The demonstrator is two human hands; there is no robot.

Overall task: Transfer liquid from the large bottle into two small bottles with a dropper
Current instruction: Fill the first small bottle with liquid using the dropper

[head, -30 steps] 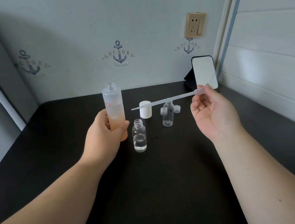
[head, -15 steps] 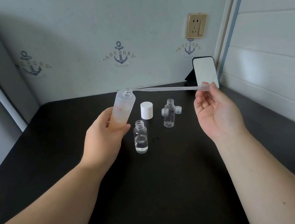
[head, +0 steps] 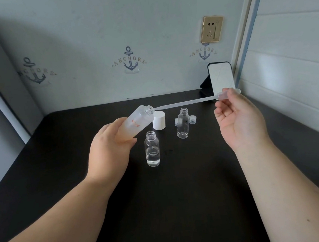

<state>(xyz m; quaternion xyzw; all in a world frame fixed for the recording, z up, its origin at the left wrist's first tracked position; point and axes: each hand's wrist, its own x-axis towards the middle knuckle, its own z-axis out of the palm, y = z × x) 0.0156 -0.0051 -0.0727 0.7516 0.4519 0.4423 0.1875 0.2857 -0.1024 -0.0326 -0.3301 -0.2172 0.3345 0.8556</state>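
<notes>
The large bottle [head: 135,124], frosted with peach-tinted liquid low inside, tilts toward the dropper [head: 186,103], whose tip sits at its open mouth. Left hand [head: 109,152] fingers wrap the bottle; right hand [head: 237,118] fingers pinch the bulb. Tilted further, liquid could spill onto the worktop [head: 180,196] beside the part-filled small bottle [head: 152,151].

"ANCHORS" on wall [head: 93,39] anchor decals; red print on large bottle [head: 135,123] unreadable.
</notes>
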